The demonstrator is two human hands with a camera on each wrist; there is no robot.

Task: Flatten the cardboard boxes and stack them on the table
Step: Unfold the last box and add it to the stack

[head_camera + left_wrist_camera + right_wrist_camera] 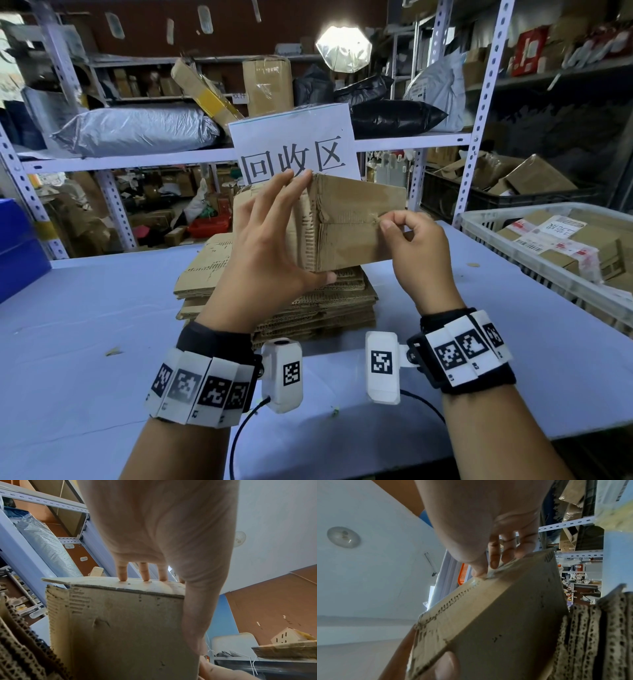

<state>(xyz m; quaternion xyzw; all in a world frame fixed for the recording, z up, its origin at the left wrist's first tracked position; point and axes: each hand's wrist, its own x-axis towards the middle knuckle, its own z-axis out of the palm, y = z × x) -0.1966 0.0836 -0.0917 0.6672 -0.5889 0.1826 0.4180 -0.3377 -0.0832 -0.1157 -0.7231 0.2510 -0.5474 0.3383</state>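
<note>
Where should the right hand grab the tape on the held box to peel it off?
Pinch the loose tape end where it has lifted at the seam on the cardboard box, coming from the right side, as the right hand does. The left hand braces the opposite end.

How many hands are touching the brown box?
2. The left hand grips the box at its left end, fingers over the top and thumb underneath. The right hand pinches a bit of tape on its front, near the right end.

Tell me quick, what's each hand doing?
Left hand: grips the cardboard box between fingers and thumb.
Right hand: pinches a tape scrap on the box.
</note>
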